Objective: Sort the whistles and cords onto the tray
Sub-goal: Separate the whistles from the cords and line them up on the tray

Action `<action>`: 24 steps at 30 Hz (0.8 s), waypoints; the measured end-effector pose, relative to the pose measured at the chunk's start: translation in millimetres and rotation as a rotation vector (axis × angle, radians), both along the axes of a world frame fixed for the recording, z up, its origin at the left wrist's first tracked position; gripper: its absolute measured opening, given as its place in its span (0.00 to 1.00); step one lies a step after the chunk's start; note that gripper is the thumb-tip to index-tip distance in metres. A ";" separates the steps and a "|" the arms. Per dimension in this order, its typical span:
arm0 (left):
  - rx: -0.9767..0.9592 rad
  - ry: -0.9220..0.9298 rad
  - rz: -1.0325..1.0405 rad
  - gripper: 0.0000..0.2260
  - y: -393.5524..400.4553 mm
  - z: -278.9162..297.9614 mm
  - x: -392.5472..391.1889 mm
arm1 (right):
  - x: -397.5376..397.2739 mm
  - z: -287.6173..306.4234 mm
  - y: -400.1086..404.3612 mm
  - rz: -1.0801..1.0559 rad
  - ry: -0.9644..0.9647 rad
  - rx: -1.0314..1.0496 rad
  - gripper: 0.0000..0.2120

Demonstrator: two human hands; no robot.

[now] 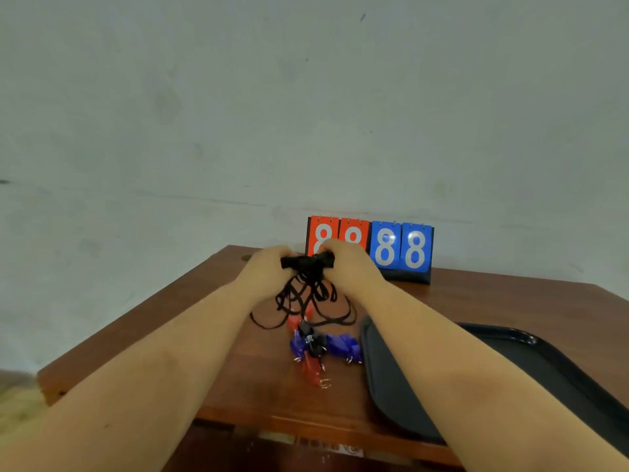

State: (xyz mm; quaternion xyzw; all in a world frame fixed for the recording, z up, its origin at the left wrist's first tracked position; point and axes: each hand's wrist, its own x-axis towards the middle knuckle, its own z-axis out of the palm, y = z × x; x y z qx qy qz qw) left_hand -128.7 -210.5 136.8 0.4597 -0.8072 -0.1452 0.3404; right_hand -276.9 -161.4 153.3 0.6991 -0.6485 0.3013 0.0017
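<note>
My left hand [263,270] and my right hand [350,267] both grip a bundle of black cords [308,262], held between them above the wooden table [190,318]. Loose loops of cord [306,301] hang from the bundle down to the table. Below them lies a pile of several whistles [323,349], blue, red and black, with small metal rings. The black tray [391,386] lies to the right of the pile, partly hidden by my right forearm; its visible part holds nothing.
A flip scoreboard [398,248] with red and blue cards showing 8s stands at the table's far edge against the pale wall. The table's front edge runs close below the whistles. Floor shows at the far left.
</note>
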 end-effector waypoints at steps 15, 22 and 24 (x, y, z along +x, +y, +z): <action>-0.101 0.021 0.096 0.10 -9.1 30.2 99.4 | 99.6 7.4 -23.2 0.066 -0.328 -0.099 0.06; 0.023 -0.077 0.179 0.11 -15.4 -53.0 132.8 | 140.4 -69.9 -31.4 -0.012 -0.365 0.084 0.09; 0.063 -0.103 0.186 0.11 -14.4 -76.8 135.7 | 144.1 -86.9 -29.2 -0.025 -0.347 0.159 0.10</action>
